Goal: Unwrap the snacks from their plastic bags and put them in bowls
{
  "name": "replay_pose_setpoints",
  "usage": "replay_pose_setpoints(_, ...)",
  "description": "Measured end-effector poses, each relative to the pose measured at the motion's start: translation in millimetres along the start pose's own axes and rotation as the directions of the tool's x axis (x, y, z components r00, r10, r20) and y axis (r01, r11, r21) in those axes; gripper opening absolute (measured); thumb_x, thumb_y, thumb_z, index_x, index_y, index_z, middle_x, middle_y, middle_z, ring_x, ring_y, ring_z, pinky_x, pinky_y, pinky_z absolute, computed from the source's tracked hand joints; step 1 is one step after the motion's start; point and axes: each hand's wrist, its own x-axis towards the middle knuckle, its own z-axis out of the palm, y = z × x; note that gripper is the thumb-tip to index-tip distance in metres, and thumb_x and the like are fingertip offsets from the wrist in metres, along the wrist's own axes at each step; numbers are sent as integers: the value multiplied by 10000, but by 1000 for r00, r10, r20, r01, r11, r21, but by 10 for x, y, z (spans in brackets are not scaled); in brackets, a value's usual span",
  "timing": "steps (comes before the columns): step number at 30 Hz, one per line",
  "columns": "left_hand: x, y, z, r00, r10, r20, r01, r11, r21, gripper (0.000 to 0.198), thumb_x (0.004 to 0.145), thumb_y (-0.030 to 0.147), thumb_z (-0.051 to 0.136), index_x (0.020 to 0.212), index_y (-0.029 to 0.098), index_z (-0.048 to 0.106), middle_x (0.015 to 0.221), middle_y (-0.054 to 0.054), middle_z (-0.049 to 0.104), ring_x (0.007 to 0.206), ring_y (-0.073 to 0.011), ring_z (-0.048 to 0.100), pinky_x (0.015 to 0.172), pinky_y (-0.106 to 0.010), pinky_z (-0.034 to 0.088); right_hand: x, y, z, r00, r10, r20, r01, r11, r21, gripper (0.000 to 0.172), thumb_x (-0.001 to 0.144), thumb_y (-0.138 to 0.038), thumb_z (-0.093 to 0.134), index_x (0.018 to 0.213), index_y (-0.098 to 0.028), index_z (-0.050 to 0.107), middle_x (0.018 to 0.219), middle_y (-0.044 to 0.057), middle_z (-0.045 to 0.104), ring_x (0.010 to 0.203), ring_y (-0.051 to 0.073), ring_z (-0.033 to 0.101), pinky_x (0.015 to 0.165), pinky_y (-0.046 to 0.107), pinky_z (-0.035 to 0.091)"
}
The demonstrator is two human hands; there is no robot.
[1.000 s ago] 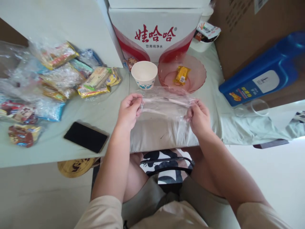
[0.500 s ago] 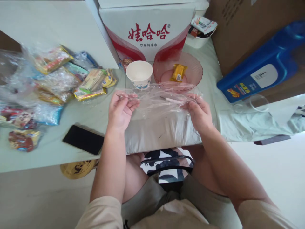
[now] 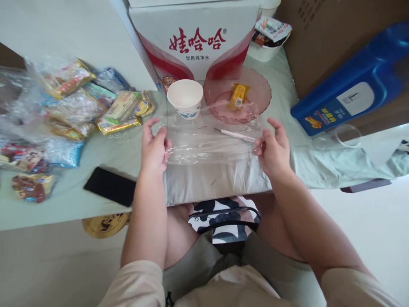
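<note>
A clear plastic bag is stretched flat between my two hands, above the table's front part. My left hand grips its left edge with curled lower fingers, the index finger raised. At the right edge, my right hand holds the bag in the same manner. Through the film shows a white pen, its end close to my right fingers. Just behind the bag stand a white paper cup and a pink ribbed bowl with a yellow snack packet in it.
Several wrapped snacks are heaped at the left, with a black phone in front. A blue bottle lies tilted at the right beside a clear plastic cup. Behind stands a white and red carton.
The bag was bunched between my hands; now it is spread wider and flatter. My hands have moved slightly apart, and their index fingers have lifted.
</note>
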Motion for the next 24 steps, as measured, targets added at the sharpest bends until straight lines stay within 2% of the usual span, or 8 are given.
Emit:
replay_pose_setpoints(5,21,-26,-104,963,232,134,-200,957,-211,371,778,476,814,1020,289,605,695,49,674,496,-80,540,442,-199,353,-36,-66,-10,998,-49,34,49,999,-6,272,844,-393,668,1096,-317,602,794,-34,664,511,98,540,520,250,460)
replay_pose_setpoints(9,20,-70,-154,889,247,384,-262,965,-14,404,582,318,924,917,210,727,936,-41,748,735,-143,673,651,-255,525,7,-26,-74,986,-127,109,141,981,-131,249,793,-326,676,1033,-266,700,892,2,679,700,136,630,682,302,533)
replay_pose_setpoints(11,38,-107,-170,899,218,380,-294,943,155,397,595,216,886,968,196,753,855,-21,726,686,-133,634,630,-244,499,38,10,-123,969,-193,152,233,919,-320,312,775,-290,698,1083,-258,726,856,-2,656,735,154,614,759,340,542)
replay_pose_setpoints(14,88,-156,-197,907,286,308,-382,868,319,155,712,209,797,864,190,779,698,6,645,608,-118,542,591,-237,450,59,19,-177,937,-302,175,346,743,-573,160,808,-314,678,917,-234,764,825,33,608,788,204,600,829,412,540)
replay_pose_setpoints(17,118,-167,-224,869,422,259,-487,822,295,58,732,257,795,712,210,768,752,-16,639,696,-141,570,650,-256,481,26,-58,-193,887,-423,187,444,665,-600,136,795,-352,699,739,-229,715,951,94,647,1001,280,618,947,474,516)
replay_pose_setpoints(19,107,-148,-233,846,482,228,-523,835,171,129,689,283,830,645,211,733,922,-46,685,911,-186,641,778,-282,523,-18,-135,-201,913,-338,230,409,774,-485,184,793,-371,699,685,-229,657,892,85,674,948,266,639,901,456,538)
replay_pose_setpoints(21,75,-113,-236,850,476,223,-493,869,24,208,653,301,849,592,202,677,1025,-59,709,1054,-217,655,878,-314,539,-54,-198,-224,949,-63,310,164,935,-314,248,812,-426,676,672,-232,609,648,30,601,647,205,598,668,385,553)
replay_pose_setpoints(24,29,-52,-232,916,303,261,-291,953,-86,252,704,357,804,603,208,627,756,-35,697,730,-169,673,675,-288,560,-41,-217,-289,792,398,463,-325,917,-232,322,802,-529,698,742,-220,632,447,-53,405,378,137,384,418,313,426)
